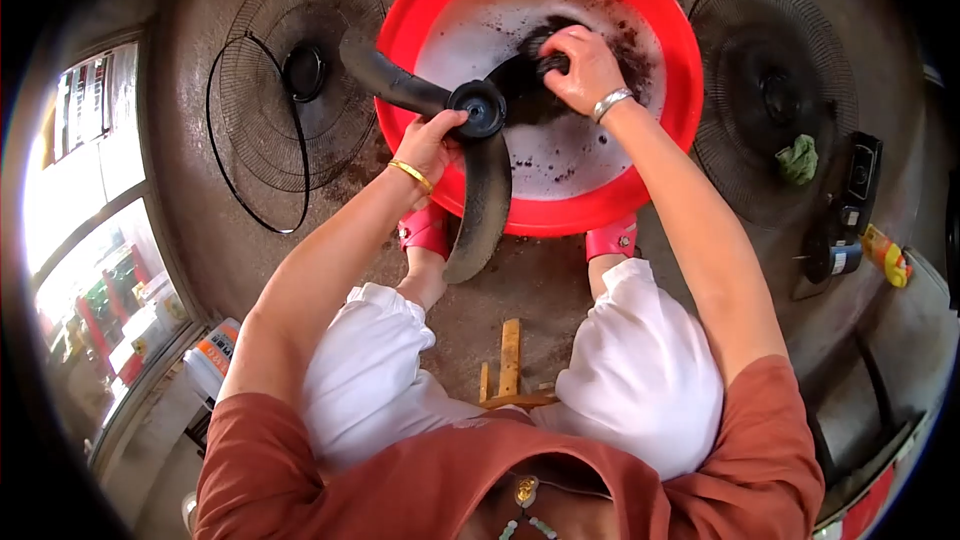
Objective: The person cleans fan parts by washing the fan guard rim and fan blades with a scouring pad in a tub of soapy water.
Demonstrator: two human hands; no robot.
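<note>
Fan rotor (484, 190): three curved blades on a round hub, held partly over the red basin (684, 90), directly at the left fingers. Left hand (428, 152) has its fingers closed on the rotor beside the hub, thumb on the hub edge. Right hand (590, 70) has its fingers bunched around a dark scrubber (553, 62), at the blade that reaches out over the water.

Status, my read: partway. The blade under the right fingers looks wet and near-black. The one pointing down below the left fingers carries a dull grey-brown film, and the one beyond them to the left is hazy at the tip, so both look undone. Suds (545, 155) are whitish grey with dark flecks and clumps, heaviest around the right fingers, so dirt has come off something. Can't tell how clean the blade face under the scrubber is.

Materials: rotor looks like rigid dark plastic, smooth, twisted blades, hub with a recessed centre. Scrubber is rough and matted. Basin is glossy, round, wide-rimmed.

Further out: round wire guard (262, 30) left of the left fingers, thin black hoop (208, 120) overlapping it. Second wire guard (760, 15) right of the right fingers, crumpled green cloth (798, 160) on it. Black housing (862, 172) beyond, yellow packet (888, 256) near it. Concrete-like floor (325, 265), stained around the left guard.
</note>
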